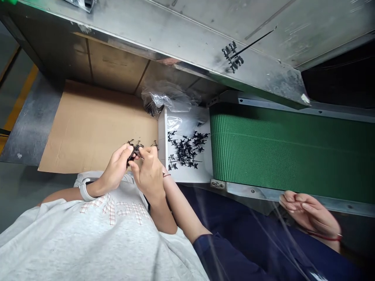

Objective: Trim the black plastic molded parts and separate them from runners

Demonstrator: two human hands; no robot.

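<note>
In the head view my left hand [116,166], with a pale band on its wrist, is closed around a small black plastic part [129,159]. My right hand [149,173] meets it from the other side, thumb and fingers bent and pinching at the same cluster of black plastic. Fingers cover much of the part, so its full shape is hidden. Just beyond the fingertips, a few thin black branched pieces [138,143] show over the cardboard sheet [93,128]. To the right, a white tray [189,177] holds a pile of black branched plastic parts [187,150].
A co-worker in dark blue sits close on the right; one forearm [183,210] passes beside my right hand, and the other hand [313,214] is near the green conveyor belt [293,152]. Clear plastic bags [170,97] lie behind the tray. A black branched part [233,58] rests on the metal ledge [187,50].
</note>
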